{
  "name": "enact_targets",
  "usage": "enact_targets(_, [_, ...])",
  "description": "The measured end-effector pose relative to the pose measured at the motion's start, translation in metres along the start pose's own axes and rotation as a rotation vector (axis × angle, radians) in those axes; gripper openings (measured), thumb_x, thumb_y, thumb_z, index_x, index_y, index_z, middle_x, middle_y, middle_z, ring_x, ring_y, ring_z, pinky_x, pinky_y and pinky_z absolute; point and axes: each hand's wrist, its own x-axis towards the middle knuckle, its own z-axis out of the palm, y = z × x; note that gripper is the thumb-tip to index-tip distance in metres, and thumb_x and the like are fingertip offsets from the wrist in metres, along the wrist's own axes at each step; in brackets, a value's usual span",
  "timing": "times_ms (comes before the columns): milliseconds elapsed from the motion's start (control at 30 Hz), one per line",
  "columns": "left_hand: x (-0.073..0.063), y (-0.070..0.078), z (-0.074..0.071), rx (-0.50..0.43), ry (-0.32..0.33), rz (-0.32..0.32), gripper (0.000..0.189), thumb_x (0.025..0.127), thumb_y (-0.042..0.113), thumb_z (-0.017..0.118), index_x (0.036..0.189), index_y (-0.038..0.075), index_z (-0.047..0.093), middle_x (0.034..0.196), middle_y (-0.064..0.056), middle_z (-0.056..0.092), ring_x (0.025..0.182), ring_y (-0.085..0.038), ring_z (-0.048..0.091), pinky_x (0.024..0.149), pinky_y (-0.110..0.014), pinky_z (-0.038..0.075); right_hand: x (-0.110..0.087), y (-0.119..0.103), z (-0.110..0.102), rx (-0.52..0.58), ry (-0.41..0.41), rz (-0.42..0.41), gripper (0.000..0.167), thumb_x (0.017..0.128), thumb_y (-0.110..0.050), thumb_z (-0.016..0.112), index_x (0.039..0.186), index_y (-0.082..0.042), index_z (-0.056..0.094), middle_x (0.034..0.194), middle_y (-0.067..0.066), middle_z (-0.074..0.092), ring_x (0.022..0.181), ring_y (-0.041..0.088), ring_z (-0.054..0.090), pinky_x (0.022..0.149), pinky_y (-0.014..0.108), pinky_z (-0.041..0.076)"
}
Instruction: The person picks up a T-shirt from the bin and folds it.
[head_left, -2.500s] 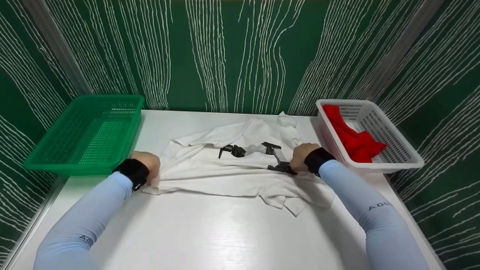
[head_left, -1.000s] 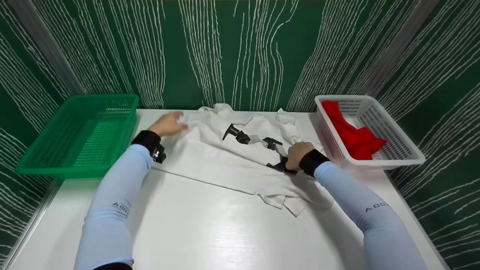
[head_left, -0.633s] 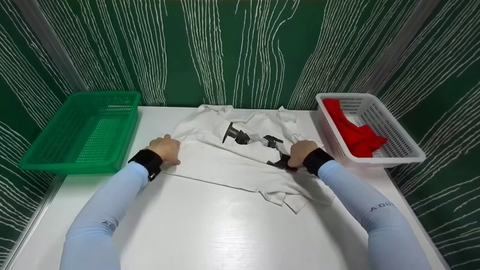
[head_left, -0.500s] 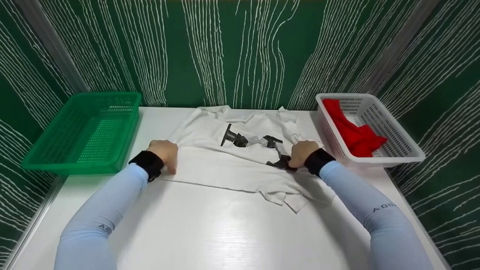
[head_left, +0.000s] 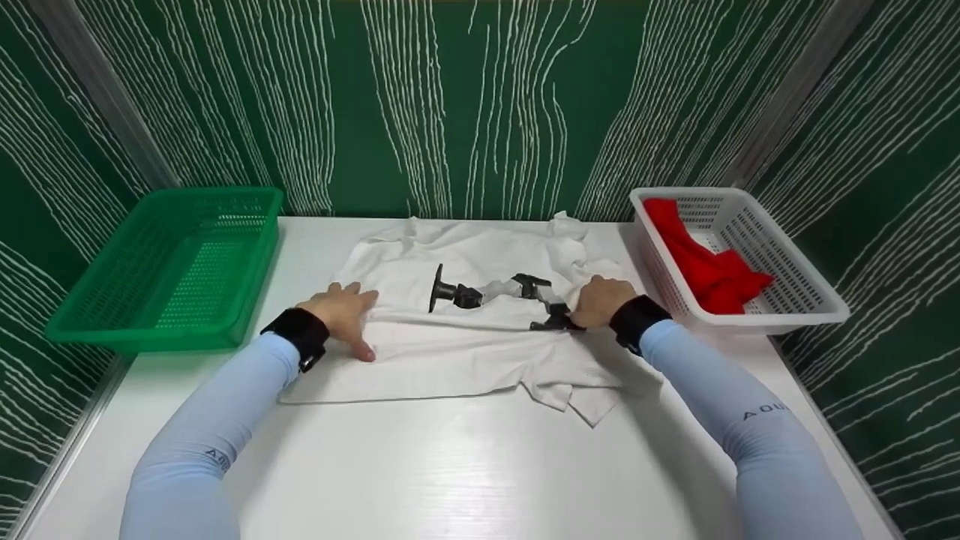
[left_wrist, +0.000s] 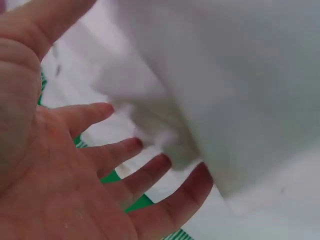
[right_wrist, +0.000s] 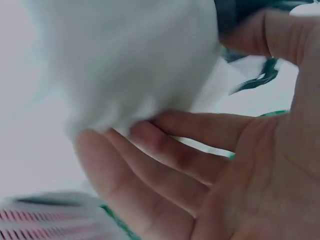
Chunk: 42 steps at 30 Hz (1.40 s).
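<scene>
A white T-shirt (head_left: 435, 375) with a black and grey print (head_left: 469, 297) lies wrinkled across the middle of the table. My left hand (head_left: 343, 313) rests at its left side with the fingers spread; in the left wrist view, the left fingers (left_wrist: 175, 200) are apart from the thumb, close to a fold of the cloth. At the right side, beside the print, my right hand (head_left: 600, 301) grips the shirt. The right wrist view shows the right fingers (right_wrist: 170, 150) behind a bunched part of the fabric, and the thumb on its other side at the dark print.
A green plastic basket (head_left: 165, 341) stands at the left of the white table (head_left: 450, 472). At the right is a white basket (head_left: 787, 322) with a red cloth (head_left: 716, 281) inside. A green wall (head_left: 360, 112) with white lines rises behind the table.
My left hand has let go of the shirt's left side and spread its fingers. The shirt's lower left corner now lies flatter and nearer; its back left part has shifted. My right hand stays at the print.
</scene>
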Motion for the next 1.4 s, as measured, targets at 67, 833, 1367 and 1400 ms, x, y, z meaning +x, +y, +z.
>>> enact_targets(67, [0.0, -0.003, 0.0, 0.022, -0.039, -0.029, 0.134, 0.081, 0.06, 0.098, 0.181, 0.016, 0.021, 0.188, -0.028, 0.013, 0.171, -0.06, 0.014, 0.131, -0.079, 0.031, 0.009, 0.009, 0.005, 0.048, -0.009, -0.016, 0.06, 0.106, -0.044, 0.055, 0.133, 0.008, 0.069, 0.147, 0.038, 0.061, 0.122, 0.06, 0.069, 0.104, 0.07, 0.06])
enact_targets(833, [-0.002, -0.007, 0.006, -0.014, 0.005, -0.175, 0.154, 0.079, 0.079, 0.09, 0.18, 0.003, 0.001, 0.182, -0.043, -0.003, 0.17, -0.066, 0.003, 0.13, -0.078, 0.035, 0.022, 0.029, 0.026, 0.29, 0.139, -0.106, 0.067, 0.108, -0.056, 0.063, 0.145, -0.001, 0.067, 0.151, 0.027, 0.069, 0.138, 0.053, 0.066, 0.117, 0.066, 0.052])
enact_targets(1367, [-0.014, 0.0, 0.011, -0.035, 0.041, -0.221, 0.155, 0.078, 0.082, 0.089, 0.179, 0.0, 0.005, 0.18, -0.047, 0.002, 0.169, -0.067, 0.007, 0.133, -0.075, 0.032, -0.03, -0.019, 0.013, 0.392, 0.08, -0.547, 0.025, 0.081, -0.036, 0.097, 0.07, -0.023, 0.078, 0.065, -0.012, 0.072, 0.059, 0.001, 0.058, 0.061, 0.023, 0.05])
enact_targets(1400, [-0.014, -0.001, 0.012, -0.031, 0.038, -0.222, 0.155, 0.078, 0.082, 0.089, 0.179, 0.0, 0.005, 0.18, -0.047, 0.001, 0.169, -0.067, 0.007, 0.133, -0.075, 0.032, -0.033, -0.026, 0.015, 0.372, 0.072, -0.574, 0.028, 0.077, -0.04, 0.099, 0.07, -0.023, 0.079, 0.064, -0.013, 0.072, 0.059, -0.001, 0.057, 0.06, 0.022, 0.049])
